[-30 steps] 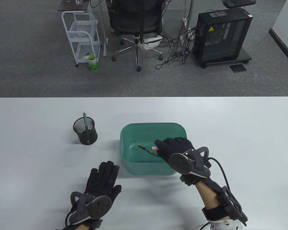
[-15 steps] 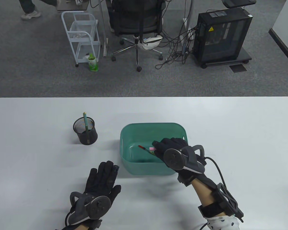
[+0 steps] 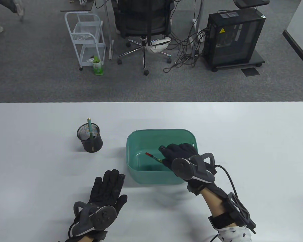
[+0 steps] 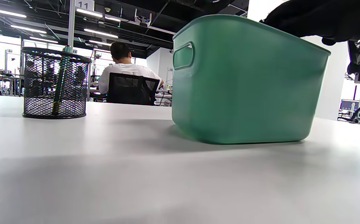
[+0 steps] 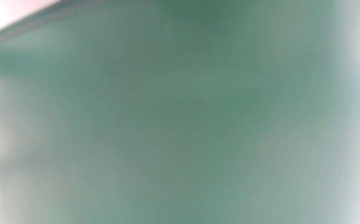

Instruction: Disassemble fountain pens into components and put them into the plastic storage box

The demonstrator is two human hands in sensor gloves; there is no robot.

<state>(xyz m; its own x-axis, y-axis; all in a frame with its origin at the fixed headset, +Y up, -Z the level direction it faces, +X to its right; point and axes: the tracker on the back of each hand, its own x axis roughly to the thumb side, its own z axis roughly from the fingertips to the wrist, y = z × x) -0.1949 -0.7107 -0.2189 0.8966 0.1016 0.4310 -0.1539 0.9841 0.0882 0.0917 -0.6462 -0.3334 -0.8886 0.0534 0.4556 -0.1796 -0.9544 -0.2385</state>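
The green plastic storage box stands mid-table; in the left wrist view the box fills the centre. A thin pen part with a red tip lies on its floor. My right hand reaches down into the box's right front part with curled fingers. The pink pen part it pinched a moment ago is now hidden under them. My left hand lies flat and open on the table, left of the box. A green pen stands in the black mesh cup. The right wrist view shows only the blurred green box wall.
The mesh cup stands left of the box with a gap of table between them. Beyond the table's far edge are an office chair, a white cart and a computer case.
My right hand has shifted left and lower inside the box, and the pink part it pinched has gone from sight under the fingers. The left hand has not moved.
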